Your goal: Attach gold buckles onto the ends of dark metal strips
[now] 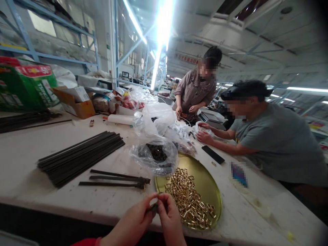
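Observation:
At the table's front edge my left hand [137, 217] and my right hand [169, 216] meet, fingertips pinched together. Between them shows a small dark piece [153, 207], mostly covered by the fingers; its kind is unclear. Just beyond, a golden oval tray [216, 191] carries a heap of gold-coloured metal buckles [188, 198]. Left of the tray lie several dark straps [112, 178], with a buckle visible at one right-hand end. Farther left is a broad stack of long dark strips [82, 157]. An open clear plastic bag [156, 153] of small dark pieces touches the tray's far rim.
To the right, a person in a grey shirt [276, 140] leans over the table with both hands at a white bag. Another person [196, 85] stands behind. A black phone [213, 154], a cardboard box [77, 102] and a green package [28, 85] lie on the table.

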Available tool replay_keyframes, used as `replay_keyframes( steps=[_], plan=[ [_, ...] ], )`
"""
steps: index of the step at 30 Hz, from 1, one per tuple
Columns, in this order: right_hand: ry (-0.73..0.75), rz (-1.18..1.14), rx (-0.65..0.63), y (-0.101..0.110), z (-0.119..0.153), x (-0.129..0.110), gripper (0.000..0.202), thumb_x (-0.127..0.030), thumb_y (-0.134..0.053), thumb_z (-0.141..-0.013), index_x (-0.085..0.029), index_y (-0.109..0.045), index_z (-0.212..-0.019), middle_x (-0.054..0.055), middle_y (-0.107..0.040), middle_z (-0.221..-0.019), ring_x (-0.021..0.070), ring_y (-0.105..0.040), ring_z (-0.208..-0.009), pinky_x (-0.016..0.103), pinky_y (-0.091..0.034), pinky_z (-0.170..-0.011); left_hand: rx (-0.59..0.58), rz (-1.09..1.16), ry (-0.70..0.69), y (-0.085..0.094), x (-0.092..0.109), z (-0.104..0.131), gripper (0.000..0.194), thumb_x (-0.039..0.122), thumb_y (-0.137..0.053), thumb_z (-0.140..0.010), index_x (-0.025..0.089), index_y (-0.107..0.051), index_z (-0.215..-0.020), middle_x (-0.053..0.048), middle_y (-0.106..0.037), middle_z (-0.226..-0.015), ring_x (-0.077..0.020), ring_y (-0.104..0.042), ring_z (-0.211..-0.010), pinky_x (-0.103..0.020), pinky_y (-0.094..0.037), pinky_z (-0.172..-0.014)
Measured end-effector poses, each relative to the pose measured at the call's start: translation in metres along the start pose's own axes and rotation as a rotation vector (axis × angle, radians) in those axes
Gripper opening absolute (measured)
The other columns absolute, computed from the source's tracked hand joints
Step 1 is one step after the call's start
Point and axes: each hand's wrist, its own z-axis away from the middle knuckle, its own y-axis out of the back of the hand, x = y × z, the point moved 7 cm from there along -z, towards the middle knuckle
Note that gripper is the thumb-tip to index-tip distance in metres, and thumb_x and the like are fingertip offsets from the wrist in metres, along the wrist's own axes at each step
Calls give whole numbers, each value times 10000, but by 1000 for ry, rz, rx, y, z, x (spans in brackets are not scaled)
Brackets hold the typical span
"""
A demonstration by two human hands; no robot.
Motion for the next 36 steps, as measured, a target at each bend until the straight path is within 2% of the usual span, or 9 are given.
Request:
replay_keyframes(
  steps=[3, 6, 12, 15, 18, 21, 23, 28, 36],
  plan=[
    [-194, -257, -23, -9, -9, 20, 414, -569, -649, -627, -196, -539, -769, -30, -518, -615, 115, -480, -519, 241, -405, -496, -8, 75, -95, 3, 6, 0, 316, 246, -403, -818, 238, -565, -1088, -47, -619, -1030, -175, -540, -944, -259, -391, -866],
    [-339, -386, -63, -17, -17, 31, 513, -574, -730, -503, -184, -522, -762, -48, -498, -586, 82, -438, -460, 216, -360, -455, 0, 151, -58, 5, -4, -6, 305, 305, -399, -822, 208, -594, -1035, -33, -627, -862, -144, -535, -723, -236, -430, -706],
    [-347, -330, -135, -27, -24, 28, 444, -525, -711, -571, -174, -529, -773, -44, -511, -602, 81, -460, -474, 219, -369, -478, -26, 343, 21, 6, -22, -20, 271, 383, -476, -745, 158, -586, -849, 2, -559, -714, -91, -420, -553, -203, -358, -534],
    [-275, -190, -203, -31, -32, 18, 361, -505, -634, -666, -177, -539, -785, -24, -539, -622, 105, -496, -490, 239, -406, -484, -27, 368, 117, 15, -26, -25, 261, 402, -490, -711, 158, -543, -784, 39, -502, -619, -73, -366, -494, -199, -316, -496],
    [-36, 128, -256, -21, -63, -7, 304, -475, -501, -777, -182, -564, -822, -2, -567, -623, 154, -544, -556, 276, -449, -520, 18, 357, 200, 31, -27, -29, 255, 403, -490, -701, 163, -536, -774, 66, -438, -545, -74, -347, -487, -194, -281, -476],
    [69, 281, -150, 2, -116, -21, 254, -391, -483, -810, -174, -556, -921, 41, -599, -798, 194, -568, -753, 320, -455, -682, 57, 351, 244, 43, -31, -33, 235, 369, -492, -699, 162, -547, -795, 81, -395, -497, -77, -332, -476, -196, -264, -472],
    [241, 672, -49, 9, -151, -30, 236, -306, -405, -845, -155, -549, -955, 67, -601, -868, 198, -572, -812, 332, -449, -734, 55, 363, 246, 46, -35, -36, 222, 349, -485, -700, 159, -545, -797, 82, -392, -492, -77, -325, -467, -199, -262, -473],
    [271, 891, -227, -23, -199, -5, 174, -103, -526, -726, -191, -620, -843, 58, -599, -885, 183, -580, -801, 284, -412, -740, 49, 398, 245, 48, -43, -39, 195, 319, -485, -708, 160, -542, -806, 80, -402, -510, -77, -333, -472, -202, -266, -481],
    [201, 921, -266, -36, -204, 13, 132, -85, -562, -701, -185, -619, -766, 57, -589, -808, 185, -565, -749, 283, -369, -689, 82, 379, 232, 47, -43, -33, 159, 267, -479, -720, 147, -536, -808, 77, -418, -522, -71, -351, -474, -198, -273, -474]
  ],
)
